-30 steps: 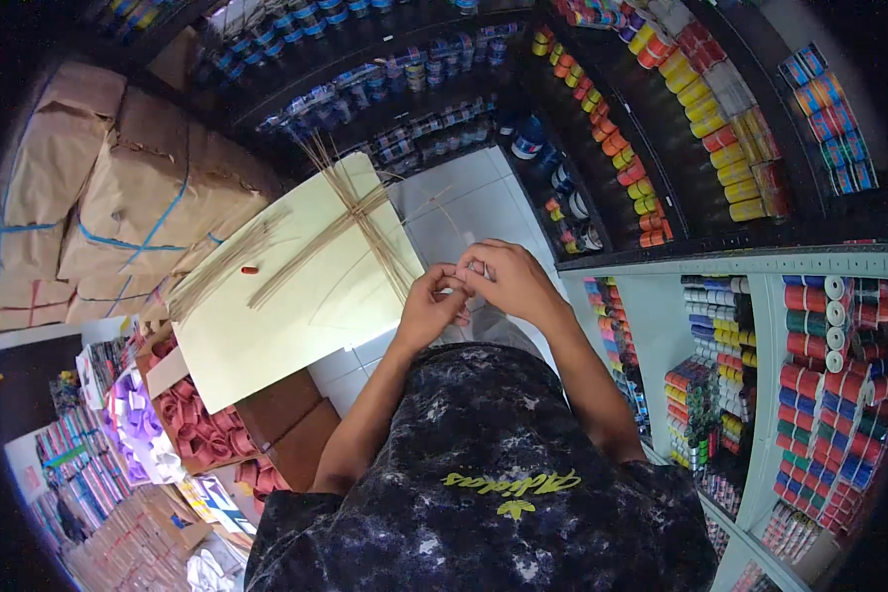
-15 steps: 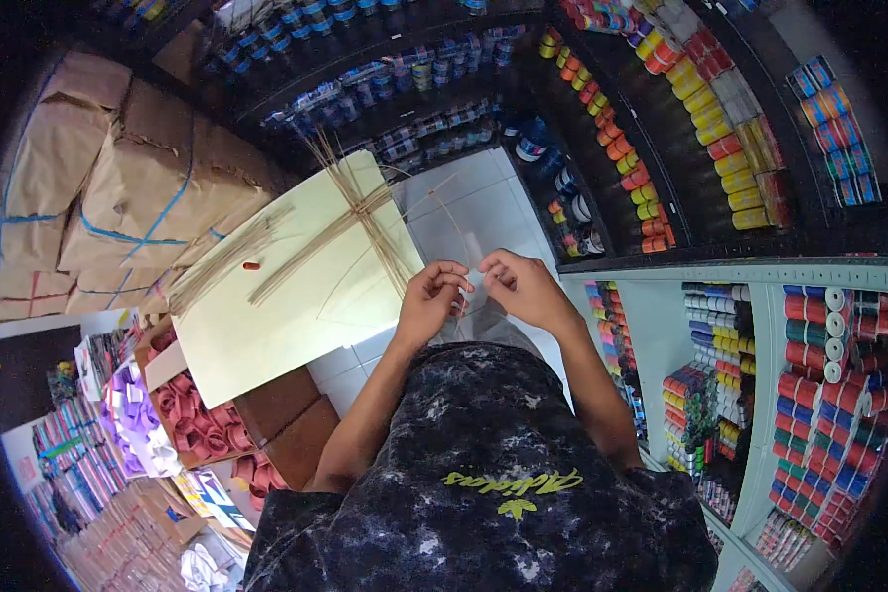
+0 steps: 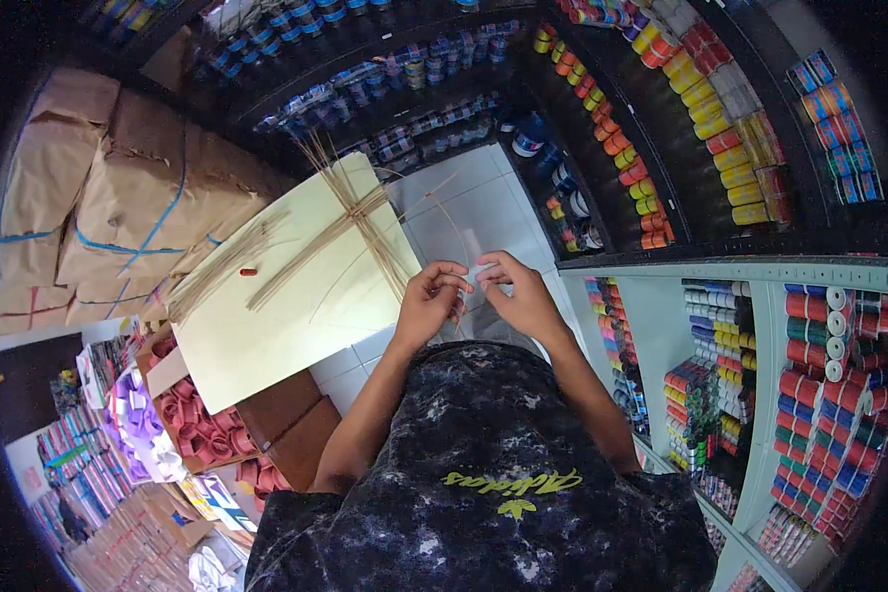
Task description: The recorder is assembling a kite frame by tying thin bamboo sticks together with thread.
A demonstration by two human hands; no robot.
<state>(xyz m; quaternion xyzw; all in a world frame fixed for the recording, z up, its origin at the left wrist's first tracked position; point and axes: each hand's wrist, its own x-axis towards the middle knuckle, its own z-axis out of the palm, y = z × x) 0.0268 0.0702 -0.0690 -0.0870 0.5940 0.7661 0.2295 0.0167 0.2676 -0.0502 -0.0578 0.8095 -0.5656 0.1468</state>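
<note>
My left hand (image 3: 429, 301) and my right hand (image 3: 513, 291) are close together in front of my chest, fingers curled and fingertips almost meeting. A thin bent stick (image 3: 453, 217) arcs down from beyond the board's edge to my left fingers, which appear closed on it. Thumb and index finger of my right hand pinch beside it; what they hold is too small to tell. A pale translucent patch shows just above the fingertips. Left of the hands, thin sticks (image 3: 360, 209) lie crossed on a pale yellow board (image 3: 257, 345).
More loose sticks (image 3: 217, 266) and a small red object (image 3: 249, 272) lie on the board. Wrapped brown parcels (image 3: 128, 197) are stacked at the left, above a carton of pink rolls (image 3: 202, 419). Dark shelves with colourful spools (image 3: 745, 178) stand ahead and right; a glass-topped counter (image 3: 730, 274) is beside me.
My right fingertips have come slightly closer to my left ones. A pale translucent patch now shows above them. The view has shifted slightly; the sticks on the board lie as before.
</note>
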